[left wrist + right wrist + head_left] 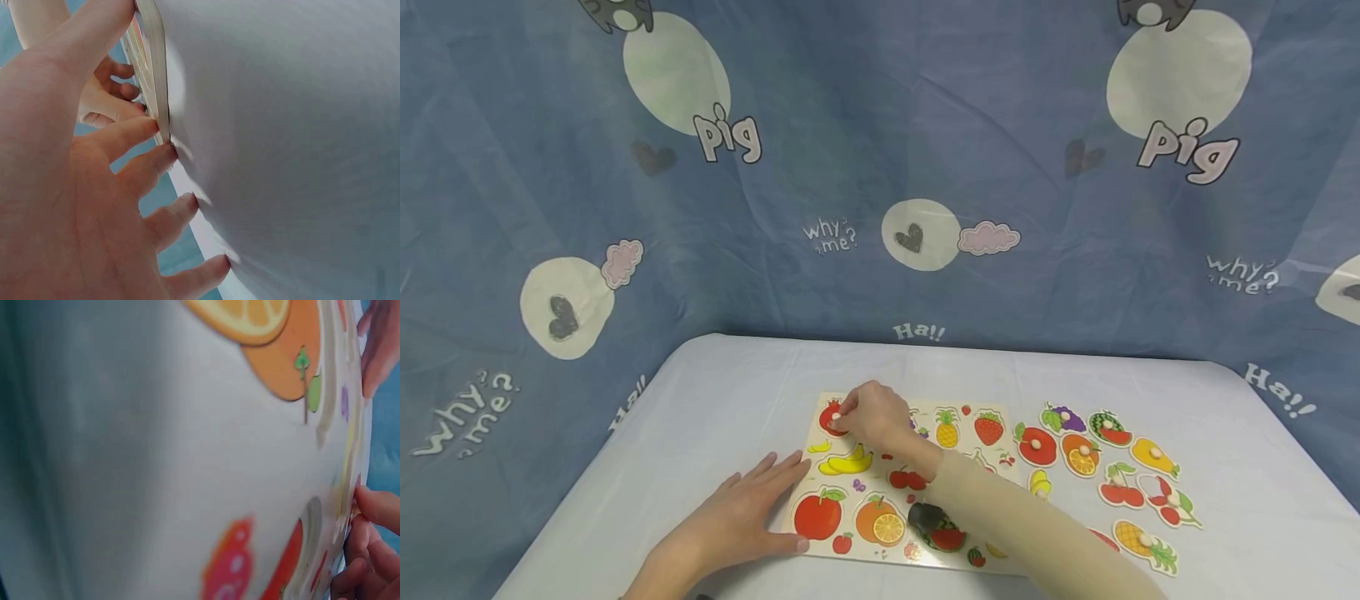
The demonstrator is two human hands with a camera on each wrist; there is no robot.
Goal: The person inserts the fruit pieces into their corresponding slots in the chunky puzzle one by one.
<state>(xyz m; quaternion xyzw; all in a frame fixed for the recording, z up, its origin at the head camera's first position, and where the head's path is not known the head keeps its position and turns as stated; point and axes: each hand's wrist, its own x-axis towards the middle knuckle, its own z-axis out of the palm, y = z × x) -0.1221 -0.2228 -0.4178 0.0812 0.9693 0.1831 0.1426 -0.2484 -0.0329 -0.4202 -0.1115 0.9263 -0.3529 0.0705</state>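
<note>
A wooden fruit puzzle board (835,481) lies on the white table. At its far left corner my right hand (880,415) pinches the small pale knob of a red pomegranate puzzle piece (829,419), which sits at its printed spot; whether it lies flush cannot be told. In the right wrist view, the thumb and curled fingers of the right hand (375,544) meet low over the board. My left hand (737,512) rests beside the board's left edge, fingers spread. In the left wrist view, fingertips of the left hand (125,187) touch the board's side and the tabletop.
Right of the board lie several loose knobbed pieces, among them a tomato-like red piece (1037,447), an orange (1080,455), grapes (1065,419), cherries (1122,487) and a pineapple (1146,546). A dark object (927,517) shows below the right forearm. A blue patterned cloth (850,292) hangs behind the table.
</note>
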